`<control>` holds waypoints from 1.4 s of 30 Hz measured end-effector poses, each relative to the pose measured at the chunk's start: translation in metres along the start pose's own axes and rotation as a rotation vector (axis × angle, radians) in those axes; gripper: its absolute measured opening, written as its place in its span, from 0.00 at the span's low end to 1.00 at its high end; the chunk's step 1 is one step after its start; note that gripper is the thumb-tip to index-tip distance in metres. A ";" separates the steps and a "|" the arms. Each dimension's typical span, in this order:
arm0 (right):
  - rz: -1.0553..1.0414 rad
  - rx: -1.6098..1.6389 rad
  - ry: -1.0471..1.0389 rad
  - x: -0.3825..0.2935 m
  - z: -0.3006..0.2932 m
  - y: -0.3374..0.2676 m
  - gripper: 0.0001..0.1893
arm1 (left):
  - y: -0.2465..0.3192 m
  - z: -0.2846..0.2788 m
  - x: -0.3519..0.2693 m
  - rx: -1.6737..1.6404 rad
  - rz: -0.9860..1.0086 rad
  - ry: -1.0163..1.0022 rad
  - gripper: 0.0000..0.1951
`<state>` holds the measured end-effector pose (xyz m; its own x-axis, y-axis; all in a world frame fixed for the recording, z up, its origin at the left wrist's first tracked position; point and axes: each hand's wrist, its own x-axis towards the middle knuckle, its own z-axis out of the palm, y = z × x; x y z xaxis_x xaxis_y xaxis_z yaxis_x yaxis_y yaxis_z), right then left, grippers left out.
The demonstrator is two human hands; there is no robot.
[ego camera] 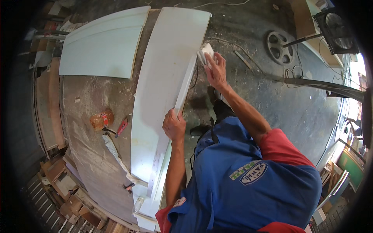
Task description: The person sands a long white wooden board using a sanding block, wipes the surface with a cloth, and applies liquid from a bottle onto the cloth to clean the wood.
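A long white panel (166, 58) lies lengthwise before me on a worn brown worktop (84, 163). Along its right edge runs a narrow white strip (186, 81). My left hand (174, 125) is closed over the near part of that strip, its thumb pointing up along it. Farther off, my right hand (216, 71) grips a white wad (206, 54), perhaps cloth, against the panel's right edge near the strip's far end. Whether the wad wraps around the strip is hidden by the fingers.
Left of the panel lie a pale board (105, 43), an orange-tinted plastic bottle (102, 120), a red-handled tool (122, 127) and a crumpled pale strip (116, 154). A pedestal fan (335, 30) stands on the floor at right. Cables (242, 48) cross the floor.
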<state>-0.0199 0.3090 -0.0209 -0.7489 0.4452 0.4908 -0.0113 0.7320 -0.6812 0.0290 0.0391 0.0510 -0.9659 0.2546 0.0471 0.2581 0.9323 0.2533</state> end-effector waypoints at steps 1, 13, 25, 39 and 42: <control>0.055 -0.039 -0.014 -0.002 0.000 -0.001 0.29 | -0.002 -0.001 0.000 -0.011 -0.004 0.012 0.14; 0.401 0.702 -0.427 0.095 -0.050 0.000 0.26 | -0.005 -0.002 -0.003 -0.037 -0.031 0.053 0.15; 0.340 0.464 -0.937 0.136 -0.053 -0.006 0.28 | 0.001 -0.007 -0.001 -0.059 -0.060 0.045 0.14; 0.468 0.451 -1.024 0.133 -0.047 -0.007 0.26 | -0.001 -0.002 -0.001 0.005 0.000 0.095 0.13; 0.399 0.462 -0.963 0.137 -0.054 -0.024 0.25 | -0.001 -0.004 -0.002 0.015 -0.023 0.049 0.13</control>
<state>-0.0864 0.3799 0.0922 -0.9490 -0.1228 -0.2905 0.2480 0.2787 -0.9278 0.0312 0.0369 0.0549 -0.9713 0.2208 0.0886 0.2360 0.9415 0.2405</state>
